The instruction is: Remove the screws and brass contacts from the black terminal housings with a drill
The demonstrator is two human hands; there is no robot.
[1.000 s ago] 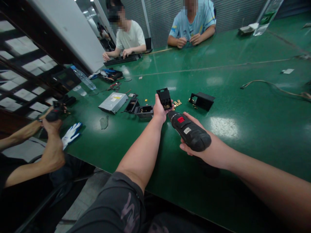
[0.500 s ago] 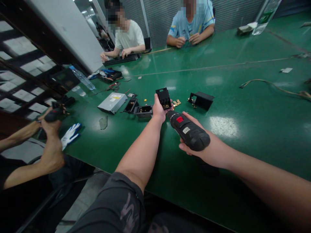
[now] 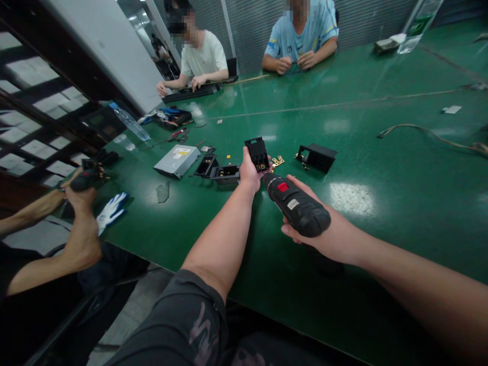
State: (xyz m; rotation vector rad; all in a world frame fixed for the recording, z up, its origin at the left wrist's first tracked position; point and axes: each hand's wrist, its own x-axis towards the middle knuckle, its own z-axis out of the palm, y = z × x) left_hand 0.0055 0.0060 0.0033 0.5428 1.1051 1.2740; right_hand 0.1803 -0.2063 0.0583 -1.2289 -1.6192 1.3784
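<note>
My left hand [image 3: 250, 173] grips a black plastic housing [image 3: 256, 151] above the table, tilted so that its slots and brass-coloured contacts face me. Wrapped round a black cordless drill [image 3: 297, 203] with a red switch is my right hand [image 3: 320, 239]. The drill's nose points at the lower edge of the housing; whether its bit touches there is hidden. Brass-coloured metal pieces [image 3: 278, 161] lie just beyond my left hand. To its left are two open black plastic casings [image 3: 225, 174], and to the right sits another black casing [image 3: 317, 156].
The green table [image 3: 366, 132] carries a silver disc drive [image 3: 177, 161], a white-and-blue glove [image 3: 111, 211], a clear bottle [image 3: 129, 121] and loose cables [image 3: 430, 132]. At my left a co-worker's hand [image 3: 79, 195] holds another drill. Two people sit across the table.
</note>
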